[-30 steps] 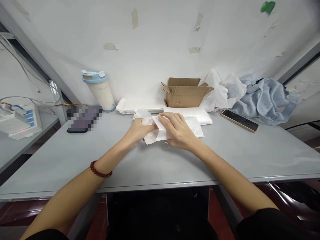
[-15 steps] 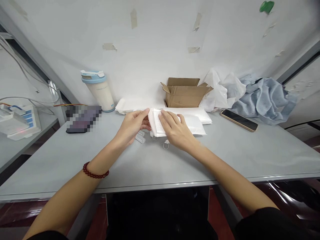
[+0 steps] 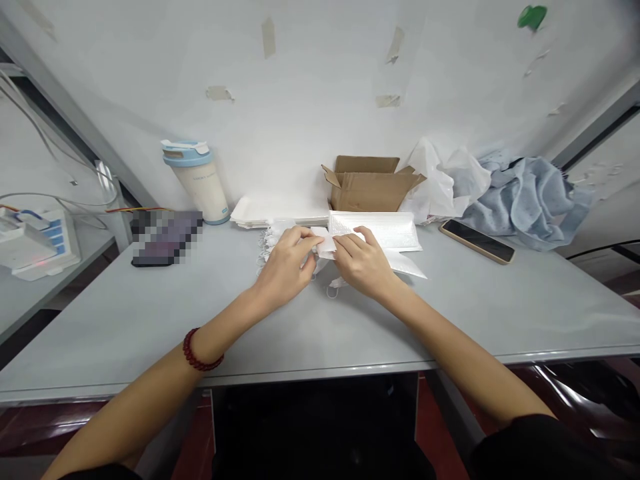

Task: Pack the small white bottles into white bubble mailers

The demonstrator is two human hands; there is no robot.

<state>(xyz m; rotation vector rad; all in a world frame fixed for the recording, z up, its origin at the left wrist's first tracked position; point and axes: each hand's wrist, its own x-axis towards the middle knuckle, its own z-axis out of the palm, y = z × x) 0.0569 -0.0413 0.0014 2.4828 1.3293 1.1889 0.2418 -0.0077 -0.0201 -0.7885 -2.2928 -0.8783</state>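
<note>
Between my hands is a small white piece (image 3: pixel 324 243), like a flap or strip. My left hand (image 3: pixel 293 263) pinches its left side between thumb and forefinger. My right hand (image 3: pixel 361 262) has its fingers bent over the right side, and a white padded envelope (image 3: pixel 406 264) sticks out from beneath this hand. Another white padded envelope (image 3: pixel 385 230) lies flat just behind. Left of my left hand is a bunch of white looped items (image 3: pixel 271 235). A white ear-loop piece (image 3: pixel 334 288) rests on the table below my right hand.
Along the wall stand a blue-lidded tumbler (image 3: pixel 197 183), white sheets (image 3: pixel 280 209), an open cardboard box (image 3: pixel 373 190), a plastic bag (image 3: pixel 440 180) and blue cloth (image 3: pixel 530 200). Phones lie left (image 3: pixel 167 239) and right (image 3: pixel 477 241) on the grey table (image 3: pixel 310 340).
My left hand has moved slightly right and now pinches the small white piece. The envelope under my right hand has tilted and shifted right. White looped items at the left have come into view.
</note>
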